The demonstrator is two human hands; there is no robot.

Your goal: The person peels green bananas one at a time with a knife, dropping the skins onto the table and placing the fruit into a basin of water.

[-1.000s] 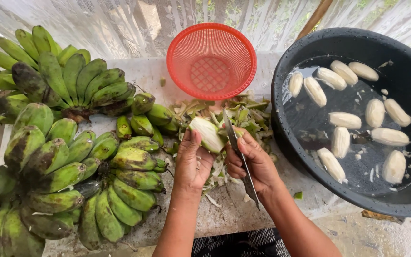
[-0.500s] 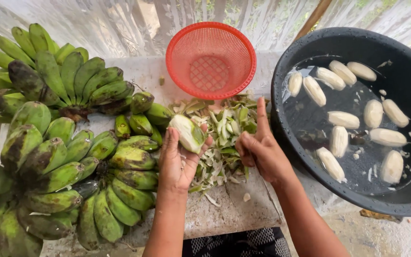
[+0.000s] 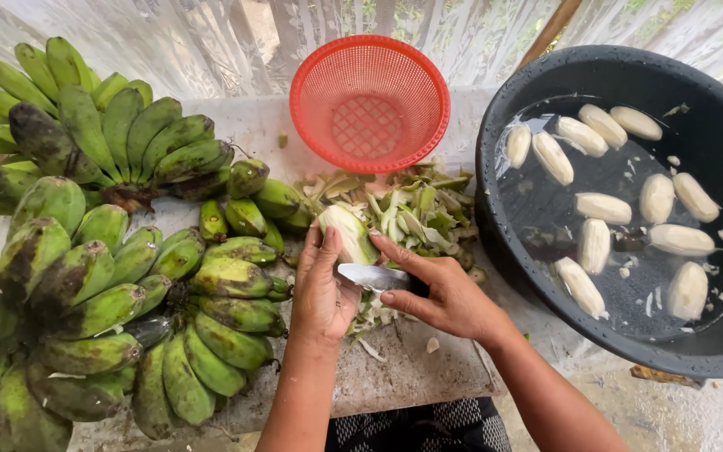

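A person's two bare hands work over a pale stone table [image 3: 412, 377], seen from above. The left hand [image 3: 324, 289] is closed around a half-peeled banana [image 3: 346, 234], its pale flesh showing on one side and green skin on the other; the fruit sticks up out of the fingers, tilted away from the person. The right hand [image 3: 445, 293] is clamped around the handle of a knife [image 3: 374, 276], whose flat silver blade points left and lies against the lower part of the banana, just beside the left thumb. Right behind the hands is a loose heap of green and whitish banana peelings [image 3: 416, 213], spread across the middle of the table. Beyond the heap a round red plastic mesh basket [image 3: 370, 105] stands tipped towards the camera. To the left, large bunches of unpeeled green bananas [image 3: 110, 276], some with dark brown patches, cover most of that side of the table, and a few single green bananas lie between the bunches and the peelings. To the right, well apart from the hands, a big black basin [image 3: 546, 75] holds water, in which about a dozen peeled whitish bananas [image 3: 604, 209] float along with small scraps. A white lace curtain [image 3: 169, 42] hangs behind the table.
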